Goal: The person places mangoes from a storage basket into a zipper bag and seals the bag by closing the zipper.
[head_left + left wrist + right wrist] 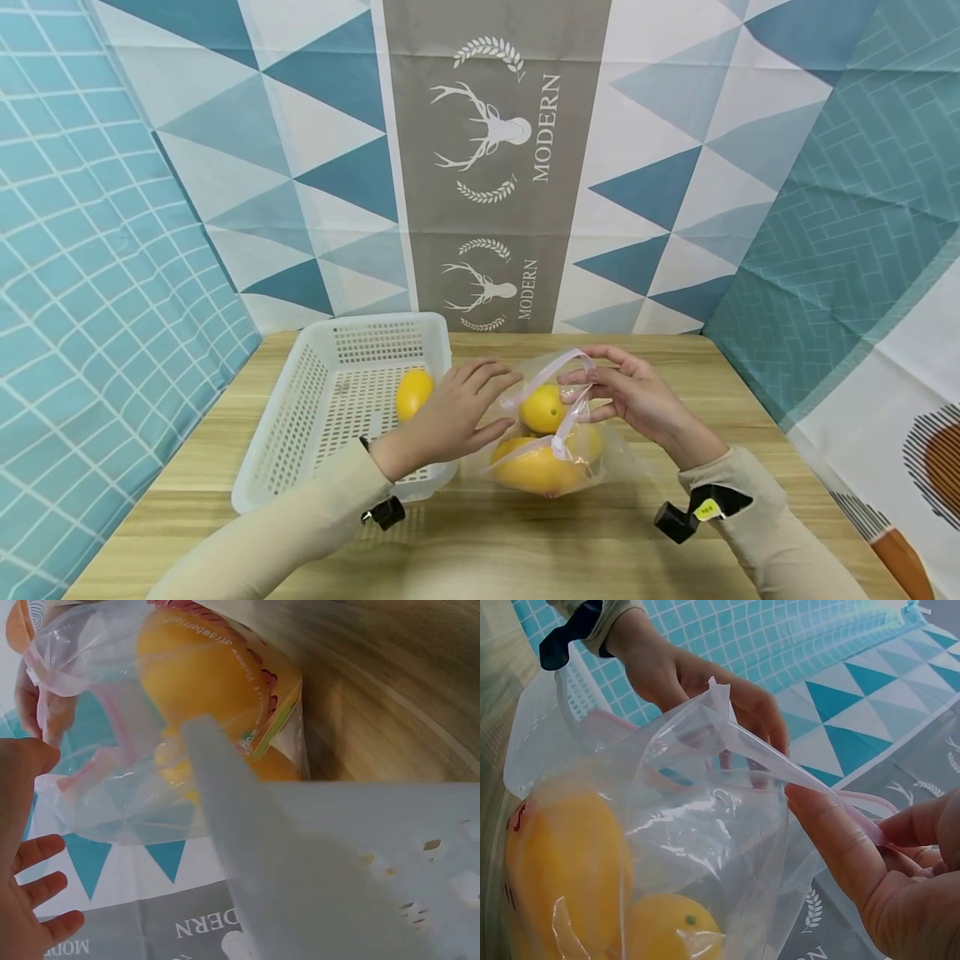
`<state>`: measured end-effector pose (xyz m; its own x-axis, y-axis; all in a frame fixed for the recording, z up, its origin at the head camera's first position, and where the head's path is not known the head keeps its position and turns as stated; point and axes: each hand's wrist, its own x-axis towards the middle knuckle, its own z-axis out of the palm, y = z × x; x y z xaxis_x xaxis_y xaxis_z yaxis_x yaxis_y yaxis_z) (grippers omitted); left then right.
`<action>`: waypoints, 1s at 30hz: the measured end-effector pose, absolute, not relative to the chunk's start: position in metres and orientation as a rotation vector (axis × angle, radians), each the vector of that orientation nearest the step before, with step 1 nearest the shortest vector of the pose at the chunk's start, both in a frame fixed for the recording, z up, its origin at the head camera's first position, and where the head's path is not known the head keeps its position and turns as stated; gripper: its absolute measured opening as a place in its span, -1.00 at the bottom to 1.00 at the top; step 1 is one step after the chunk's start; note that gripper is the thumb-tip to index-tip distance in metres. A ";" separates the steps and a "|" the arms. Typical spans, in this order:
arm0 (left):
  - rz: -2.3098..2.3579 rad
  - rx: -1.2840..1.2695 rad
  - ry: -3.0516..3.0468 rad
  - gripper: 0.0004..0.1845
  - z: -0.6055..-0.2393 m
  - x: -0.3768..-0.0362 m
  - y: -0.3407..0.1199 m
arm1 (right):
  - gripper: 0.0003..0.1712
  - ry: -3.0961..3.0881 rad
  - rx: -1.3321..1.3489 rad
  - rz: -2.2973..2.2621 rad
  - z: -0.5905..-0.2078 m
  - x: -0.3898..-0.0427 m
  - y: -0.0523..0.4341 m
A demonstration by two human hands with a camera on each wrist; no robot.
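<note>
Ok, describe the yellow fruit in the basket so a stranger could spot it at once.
On the wooden table, find the white plastic basket at the left of the head view. Inside it, near its right-hand wall, is a smooth, oval yellow fruit. It is the only fruit visible there; other yellow fruits sit inside the clear bag.

bag [697,817]: clear, glossy plastic | basket [292,421]: matt plastic | fruit [412,395]: smooth | table [480,554]: wood-grained | backdrop [498,215]: perhaps creased cloth
</note>
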<state>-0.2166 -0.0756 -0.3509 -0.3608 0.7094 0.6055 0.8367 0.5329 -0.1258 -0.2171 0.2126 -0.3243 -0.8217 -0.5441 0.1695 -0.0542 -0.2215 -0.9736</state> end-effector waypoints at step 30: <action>-0.297 -1.011 -2.354 -0.24 -0.328 -0.239 -0.119 | -0.74 1.742 -0.708 -2.091 -0.322 -0.216 0.214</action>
<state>-0.2394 -0.1194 -0.3280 -0.5622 0.5987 0.5705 0.7217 0.6920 -0.0151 -0.2156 0.2136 -0.3217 -0.8226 -0.5445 0.1637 -0.0627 -0.1994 -0.9779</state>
